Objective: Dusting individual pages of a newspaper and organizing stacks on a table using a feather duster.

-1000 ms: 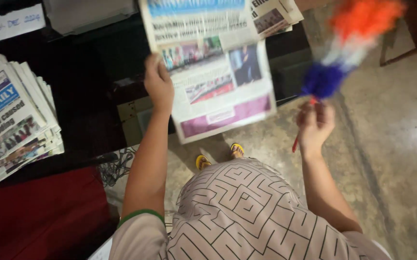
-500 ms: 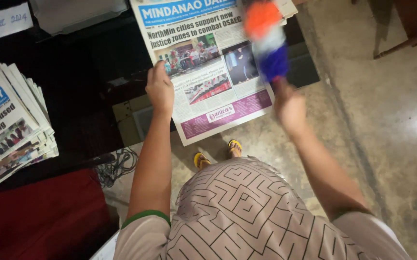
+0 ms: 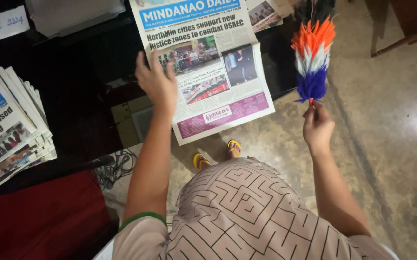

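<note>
Feather duster [image 3: 313, 53], swept over the newspaper [image 3: 203, 67] a moment ago, is now lifted clear to its right. It is pinched by the right hand [image 3: 317, 127]; the paper is pressed flat under the open left hand [image 3: 156, 82].

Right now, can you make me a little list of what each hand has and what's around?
left hand: flat on a newspaper, fingers spread
newspaper: lies on the dark table, lower part hanging over its edge
right hand: fingers closed on the thin handle of a feather duster
feather duster: upright beside the newspaper; black, orange, white and blue feathers
left side: stack of newspapers
below: yellow sandals on the concrete floor, cables
</note>
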